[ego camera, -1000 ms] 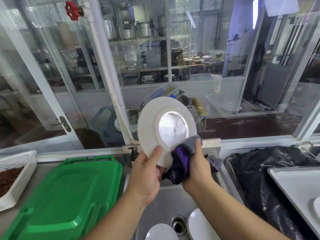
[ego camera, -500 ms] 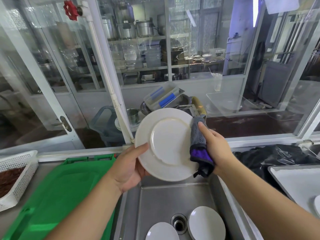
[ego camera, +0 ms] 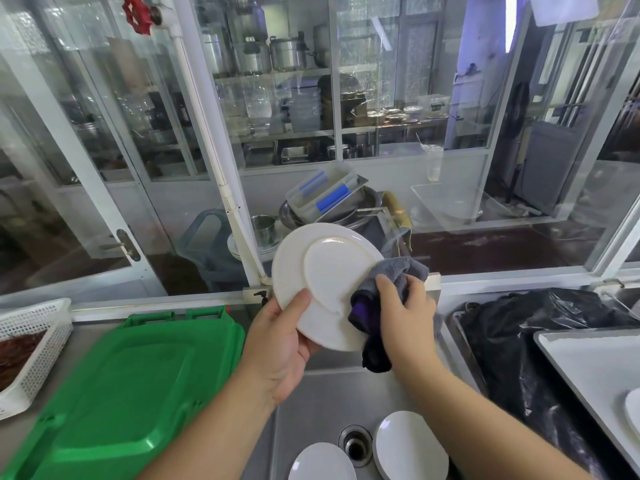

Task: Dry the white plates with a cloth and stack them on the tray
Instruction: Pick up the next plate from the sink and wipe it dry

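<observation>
Glazed partition (ego camera: 398, 116) spans the far side, white-framed, shelves of metal pots blurred behind it. Steel counter (ego camera: 38, 431) below, matte and scuffed.

Green plastic lid (ego camera: 124, 386), glossy, moulded with a raised centre panel, lies left of and below the left grip, near it but apart. White perforated basket (ego camera: 31, 344) further left holds something reddish-brown. Black plastic bag (ego camera: 526, 341), crinkled and shiny, sits right of the right grip. White tray (ego camera: 588, 365), flat with a raised rim, lies at the far right edge; a sliver of a white plate (ego camera: 633, 408) rests on it, mostly cut off.

Steel sink (ego camera: 311, 403) directly under both hands, drain (ego camera: 355, 445) at the bottom. Two round white plates lie in the basin, one left of the drain (ego camera: 322, 462), one right (ego camera: 410, 445).

Held plate (ego camera: 325, 282): white, round, smooth, underside toward the camera with the foot ring visible, tilted up above the sink. Left hand (ego camera: 280, 344) holds its lower left rim, thumb across the near face, the other fingers hidden behind. Right hand (ego camera: 405, 317) clutches a grey cloth (ego camera: 384, 289), plush, with a purple and dark part hanging below, and presses it against the plate's right edge; fingers curled into the fabric.

Open air around the plate's top edge; the window sill stands just behind it.
</observation>
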`<move>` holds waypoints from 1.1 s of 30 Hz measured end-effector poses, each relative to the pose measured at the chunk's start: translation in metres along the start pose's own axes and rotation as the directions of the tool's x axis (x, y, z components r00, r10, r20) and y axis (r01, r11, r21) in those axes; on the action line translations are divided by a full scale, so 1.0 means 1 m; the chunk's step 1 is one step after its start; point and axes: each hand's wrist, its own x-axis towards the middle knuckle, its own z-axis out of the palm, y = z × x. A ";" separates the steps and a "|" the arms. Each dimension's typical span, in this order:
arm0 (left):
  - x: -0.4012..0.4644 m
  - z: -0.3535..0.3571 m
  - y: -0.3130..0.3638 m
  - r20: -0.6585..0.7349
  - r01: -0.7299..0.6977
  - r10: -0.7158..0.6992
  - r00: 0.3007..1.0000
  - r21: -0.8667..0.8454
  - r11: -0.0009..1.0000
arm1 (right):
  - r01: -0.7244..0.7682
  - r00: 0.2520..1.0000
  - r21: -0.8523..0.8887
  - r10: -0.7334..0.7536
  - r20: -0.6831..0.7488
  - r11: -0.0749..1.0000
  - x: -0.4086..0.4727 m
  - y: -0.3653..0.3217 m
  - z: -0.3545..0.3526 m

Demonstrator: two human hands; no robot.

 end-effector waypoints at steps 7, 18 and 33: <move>0.006 0.007 -0.006 -0.108 -0.111 0.112 0.988 0.011 0.994 | 0.286 0.958 -0.321 -0.274 0.085 0.903 -0.031 0.008 0.006; -0.003 0.002 0.001 0.048 -0.087 0.079 0.996 0.214 0.973 | 0.820 0.517 -0.526 -0.690 0.507 0.227 -0.012 -0.048 -0.018; -0.012 0.005 0.017 0.042 -0.103 0.099 0.994 0.108 0.989 | 0.740 0.637 -0.592 -0.618 0.461 0.321 -0.003 -0.060 -0.032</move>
